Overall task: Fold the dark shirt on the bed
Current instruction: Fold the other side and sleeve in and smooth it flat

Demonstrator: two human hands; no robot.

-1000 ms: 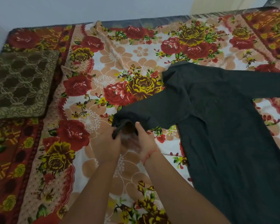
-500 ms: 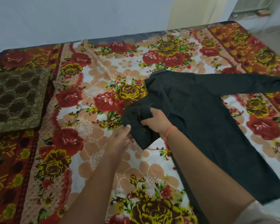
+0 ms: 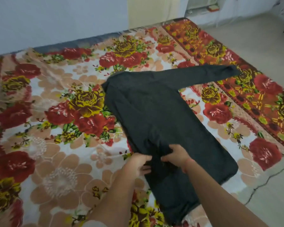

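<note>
On the bed [image 3: 56,161], seen from the head camera (the only view), the dark shirt [image 3: 162,115] lies flat across the flowered sheet. Its collar end points toward the far wall and its hem runs off toward the near right corner, close to the mattress edge and the floor [image 3: 261,38].

One long sleeve [image 3: 203,76] stretches out to the far right, well clear of the body and not yet dealt with. The other sleeve appears to be laid in over the shirt's left half, giving that side a straighter edge.

Both hands meet low on the near-left part of the shirt, just beside each other. The left hand [image 3: 136,164] pinches the cloth at the shirt's left edge, thumb on top. The right hand [image 3: 179,156] has its fingers curled into a small bunch of fabric, where I take the cuff to be.

They look to be holding it there to seat the folded sleeve flat and in line with the body. My guess is that the far sleeve comes next.
</note>
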